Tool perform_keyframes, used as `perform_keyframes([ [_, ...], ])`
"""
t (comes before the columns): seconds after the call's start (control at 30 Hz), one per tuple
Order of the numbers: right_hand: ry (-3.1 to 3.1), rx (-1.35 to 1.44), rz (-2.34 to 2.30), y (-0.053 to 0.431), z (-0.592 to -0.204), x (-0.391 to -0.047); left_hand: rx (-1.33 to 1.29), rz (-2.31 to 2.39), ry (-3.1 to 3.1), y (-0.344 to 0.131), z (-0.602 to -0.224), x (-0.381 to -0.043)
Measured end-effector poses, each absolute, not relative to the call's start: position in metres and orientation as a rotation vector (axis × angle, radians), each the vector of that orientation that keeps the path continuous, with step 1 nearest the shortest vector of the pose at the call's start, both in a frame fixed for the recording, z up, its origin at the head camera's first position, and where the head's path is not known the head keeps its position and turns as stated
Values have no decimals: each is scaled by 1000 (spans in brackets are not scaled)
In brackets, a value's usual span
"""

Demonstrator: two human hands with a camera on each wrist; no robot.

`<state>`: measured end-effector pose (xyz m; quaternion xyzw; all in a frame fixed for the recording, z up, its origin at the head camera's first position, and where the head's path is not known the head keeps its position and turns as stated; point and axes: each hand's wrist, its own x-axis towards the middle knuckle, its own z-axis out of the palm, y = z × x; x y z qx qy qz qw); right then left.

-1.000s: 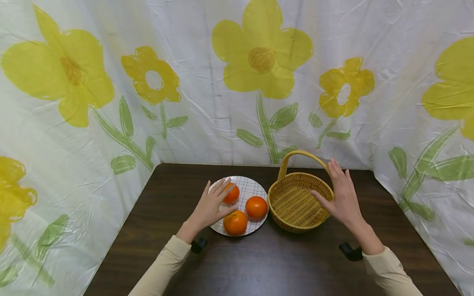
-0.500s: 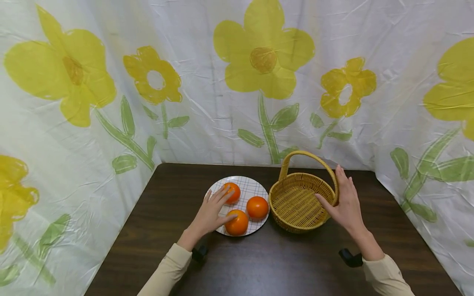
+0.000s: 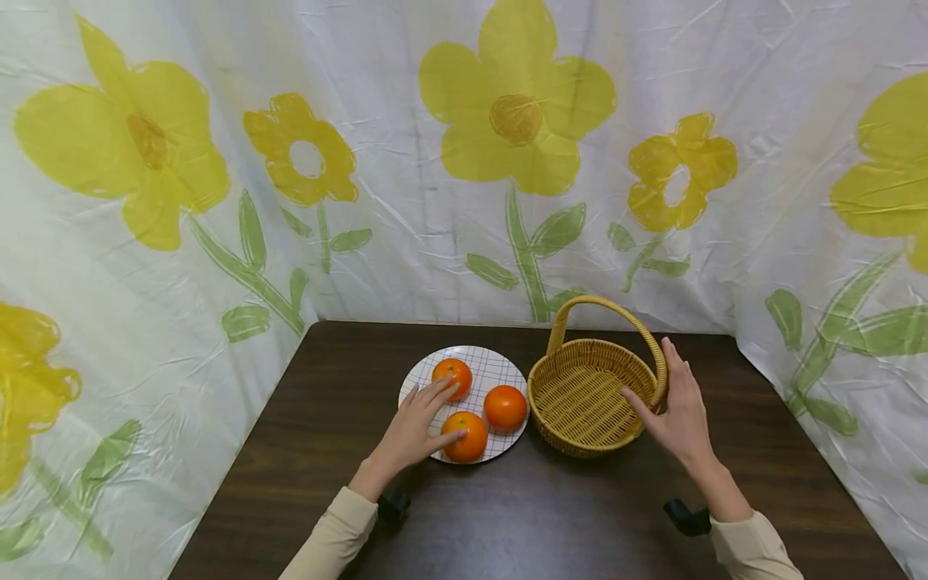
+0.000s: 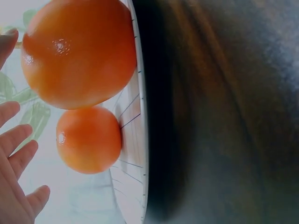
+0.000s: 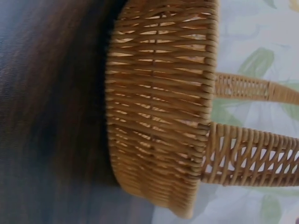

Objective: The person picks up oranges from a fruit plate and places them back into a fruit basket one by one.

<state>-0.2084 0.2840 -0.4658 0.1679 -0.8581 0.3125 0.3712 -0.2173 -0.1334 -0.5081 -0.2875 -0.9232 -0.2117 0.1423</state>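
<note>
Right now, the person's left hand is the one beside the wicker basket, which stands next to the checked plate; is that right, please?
Not quite: it is the right hand beside the wicker basket, as the head view shows; the basket does stand next to the checked plate.

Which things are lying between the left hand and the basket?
The head view shows the front orange, partly covered by the left hand, then the rightmost orange, both on the checked plate.
</note>
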Motion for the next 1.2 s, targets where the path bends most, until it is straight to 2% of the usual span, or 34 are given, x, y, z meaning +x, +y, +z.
perform_keyframes([
  [1.2, -2400, 226, 917, 297, -516, -189, -808, -792, -2764, -131, -527, -203],
])
